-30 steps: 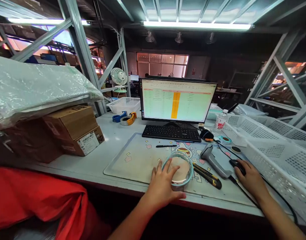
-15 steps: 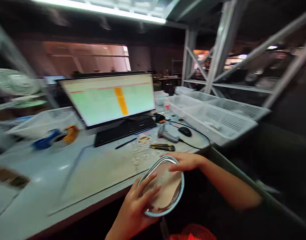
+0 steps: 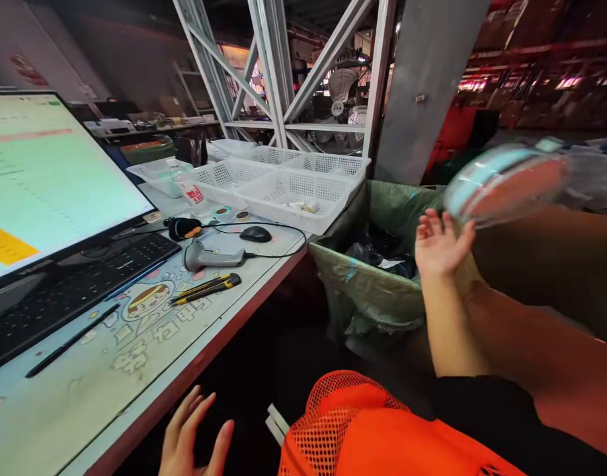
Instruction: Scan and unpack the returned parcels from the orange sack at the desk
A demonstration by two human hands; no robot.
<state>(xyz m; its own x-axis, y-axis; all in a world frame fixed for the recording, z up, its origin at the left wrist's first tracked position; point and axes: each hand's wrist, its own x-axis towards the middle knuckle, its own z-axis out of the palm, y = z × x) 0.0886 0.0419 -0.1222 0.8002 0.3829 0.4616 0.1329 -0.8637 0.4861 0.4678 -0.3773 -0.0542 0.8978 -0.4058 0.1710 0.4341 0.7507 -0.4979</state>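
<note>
Right hand (image 3: 443, 246) is raised with its palm toward the person, the fingers loosely spread, and nothing is gripped between them. Just above and to the right of its fingertips is a round blue-edged package (image 3: 509, 184), tilted and blurred; I cannot tell whether the fingertips touch it. Left hand (image 3: 193, 439) is low at the bottom of the view, partly cut off, also with parted fingers and holding nothing visible. Between the two hands shows an orange mesh vest (image 3: 348, 423). Beside the right hand, on its left in the view, stands a green-lined bin (image 3: 360, 268) with dark plastic bags (image 3: 375, 246) inside. Next to this bin is the corner of the desk (image 3: 139, 407). On its printed mat (image 3: 100, 373) lie a yellow-black utility knife (image 3: 209, 286), a grey barcode scanner (image 3: 211, 257), a black mouse (image 3: 255, 233) and a black pen (image 3: 73, 340). Farther back are white plastic baskets (image 3: 298, 215), and at the left a monitor (image 3: 50, 178) behind a black keyboard (image 3: 70, 291).
</note>
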